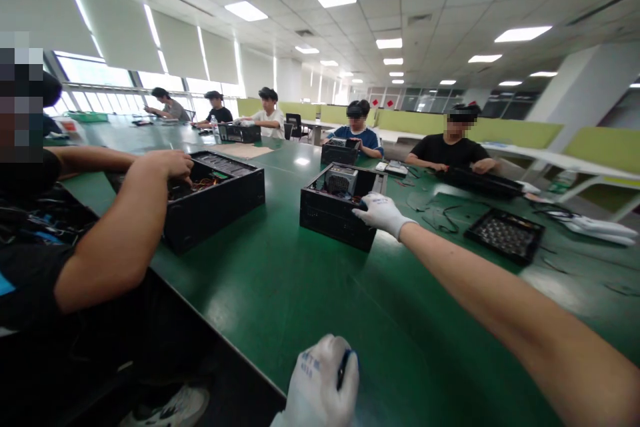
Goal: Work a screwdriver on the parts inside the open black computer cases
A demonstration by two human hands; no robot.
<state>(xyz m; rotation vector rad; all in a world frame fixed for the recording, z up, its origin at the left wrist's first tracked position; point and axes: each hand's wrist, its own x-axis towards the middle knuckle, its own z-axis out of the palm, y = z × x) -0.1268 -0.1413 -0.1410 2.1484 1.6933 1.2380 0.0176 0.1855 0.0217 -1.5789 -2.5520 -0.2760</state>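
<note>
My right hand [381,212], in a white glove, grips the near right corner of an open black computer case [336,219] on the green table. Its fingers bend over the case's top rim. Inside the case sit a grey power supply [341,181] and loose wires. Nearer to me, at the bottom centre, my left hand [326,377] is also gloved in white. It is closed around a small dark object with a blue edge [343,368], mostly hidden by the fingers and too small to name.
At the left, a person's bare arms reach into another open black case [215,197]. Several people sit across the green table [250,300], some with black cases before them. A black perforated panel [505,235], cables and white gloves [595,227] lie at the right.
</note>
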